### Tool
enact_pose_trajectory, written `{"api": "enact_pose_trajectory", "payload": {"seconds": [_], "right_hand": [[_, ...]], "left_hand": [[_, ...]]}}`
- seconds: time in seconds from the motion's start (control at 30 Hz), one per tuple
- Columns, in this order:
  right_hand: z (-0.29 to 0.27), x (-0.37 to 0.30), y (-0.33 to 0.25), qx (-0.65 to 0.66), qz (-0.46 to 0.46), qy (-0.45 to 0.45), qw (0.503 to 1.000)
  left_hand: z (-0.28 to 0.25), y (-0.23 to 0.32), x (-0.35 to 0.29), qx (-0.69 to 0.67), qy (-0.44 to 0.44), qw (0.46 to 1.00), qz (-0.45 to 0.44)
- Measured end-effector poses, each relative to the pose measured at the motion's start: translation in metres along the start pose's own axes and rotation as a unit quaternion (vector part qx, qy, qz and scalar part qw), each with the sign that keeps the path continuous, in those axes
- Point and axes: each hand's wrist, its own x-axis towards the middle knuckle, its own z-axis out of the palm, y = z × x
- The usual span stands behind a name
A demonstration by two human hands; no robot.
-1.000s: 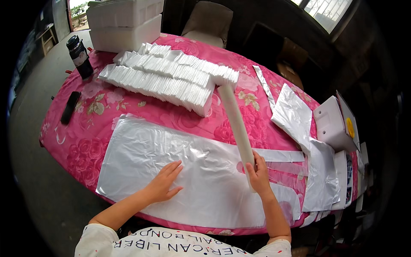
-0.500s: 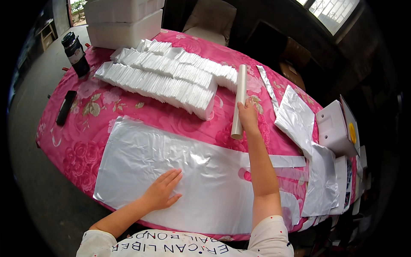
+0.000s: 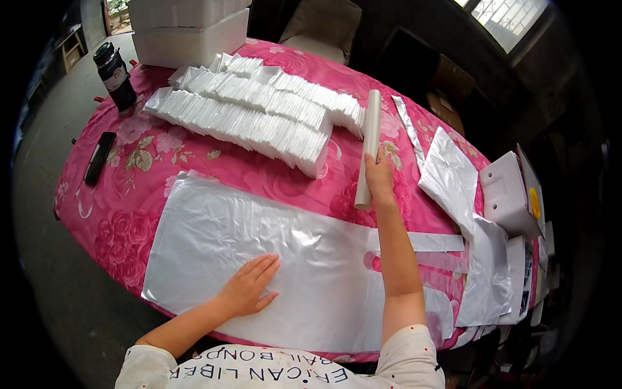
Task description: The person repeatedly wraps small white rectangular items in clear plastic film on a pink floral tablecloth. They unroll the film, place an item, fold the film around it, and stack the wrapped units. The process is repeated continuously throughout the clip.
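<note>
My left hand lies flat, palm down, on a large translucent plastic bag spread along the near side of the table. Its handle strips point right, and a pink patch of cloth shows through the gap between them. Beyond the bag's far edge, my right hand is closed round the lower part of a pale, straight tube. The tube points away from me, its far end beside the rows of folded white pieces. My right forearm crosses over the bag's handle end.
Tightly packed folded white pieces stand in rows at the far middle. A silvery plastic sheet and a white box lie right. Left are a dark flask and a black object; white foam boxes stand behind. Pink flowered cloth covers the table.
My right hand has shifted slightly to the right with the tube, whose far end now leans a little more right. The left hand stays flat on the bag.
</note>
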Motion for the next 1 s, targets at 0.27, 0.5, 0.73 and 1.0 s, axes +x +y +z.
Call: {"api": "enact_pose_trajectory", "payload": {"seconds": [0.27, 0.5, 0.73, 1.0], "right_hand": [[-0.019, -0.009, 0.024, -0.056, 0.018, -0.043, 0.997], [-0.002, -0.018, 0.012, -0.034, 0.022, -0.032, 0.999], [-0.047, -0.067, 0.018, 0.076, 0.054, -0.034, 0.995], [-0.106, -0.287, 0.032, 0.209, 0.055, -0.102, 0.971]], "left_hand": [[0.001, 0.002, 0.001, 0.015, 0.002, 1.0, 0.007], [0.002, 0.001, 0.0, 0.007, 0.013, 1.0, 0.007], [0.006, 0.0, 0.001, -0.033, 0.055, 0.998, 0.014], [0.006, 0.021, 0.003, -0.048, 0.012, 0.997, 0.065]]}}
